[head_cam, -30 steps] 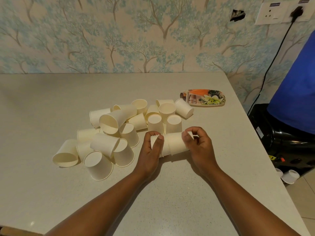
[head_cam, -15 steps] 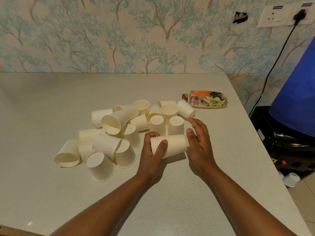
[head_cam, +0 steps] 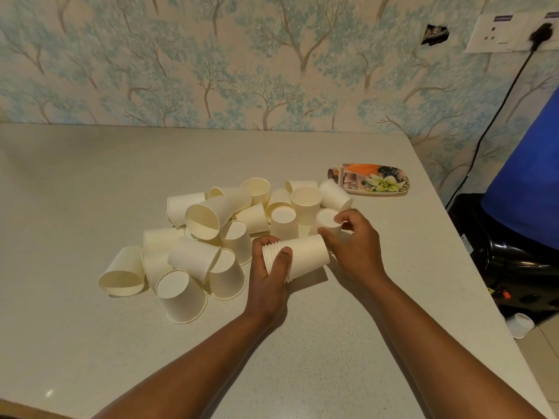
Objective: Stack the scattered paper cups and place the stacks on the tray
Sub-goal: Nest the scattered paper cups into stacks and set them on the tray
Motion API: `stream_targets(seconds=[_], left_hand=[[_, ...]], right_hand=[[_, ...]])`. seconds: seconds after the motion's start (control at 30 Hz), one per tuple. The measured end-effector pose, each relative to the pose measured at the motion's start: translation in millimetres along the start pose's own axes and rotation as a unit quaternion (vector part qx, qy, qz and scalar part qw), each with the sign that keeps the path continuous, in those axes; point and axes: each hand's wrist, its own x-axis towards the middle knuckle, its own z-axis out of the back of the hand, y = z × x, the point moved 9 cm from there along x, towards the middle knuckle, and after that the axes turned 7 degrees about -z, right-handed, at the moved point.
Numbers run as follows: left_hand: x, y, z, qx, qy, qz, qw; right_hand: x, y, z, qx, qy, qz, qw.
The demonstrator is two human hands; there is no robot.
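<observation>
Lying scattered across the middle of the grey desk, loose white paper cups form a heap, some on their sides, some upside down, one upright with its mouth open. Right of the heap, the left hand grips a nested stack of cups held on its side, rims pointing left, thumb across the front and fingers curled behind the ribbed rims. Just beyond the stack's base, the right hand pinches an upside-down cup at the heap's right edge, thumb and forefinger closed on its upturned base. Farther back and to the right, the flower-printed tray lies flat on the desk, carrying no cups; one tilted cup lies just beside its left end. A blue object stands off the desk's right edge.
</observation>
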Motion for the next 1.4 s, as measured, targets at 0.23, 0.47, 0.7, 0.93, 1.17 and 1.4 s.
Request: stream_targets(seconds=[0.23, 0.47, 0.7, 0.93, 1.17, 1.4], left_hand=[[2.8, 1.6, 2.9, 0.003, 0.003, -0.011, 1.000], [1.0, -2.3, -3.6, -0.006, 0.025, -0.015, 1.000], [0.5, -4.9, -7.4, 0.002, 0.045, -0.018, 0.999], [4.2, -1.8, 1.9, 0.009, 0.003, 0.012, 1.000], [3.5, -1.4, 14.0, 0.007, -0.038, -0.007, 0.999], [1.0, -5.5, 21.7, 0.018, -0.076, -0.013, 0.997]], right_hand=[[-10.2, -19.6, 30.2, 0.261, -0.027, -0.087, 0.961], [-30.7, -33.7, 2.2, 0.354, 0.100, -0.157, 0.916], [-45.2, -28.9, -28.6, 0.322, 0.190, -0.161, 0.913], [-46.0, -29.5, -32.3, 0.300, 0.204, -0.150, 0.920], [-13.5, -11.2, -24.3, 0.235, 0.133, -0.095, 0.958], [13.7, 28.4, -58.7, -0.095, 0.235, 0.117, 0.960]])
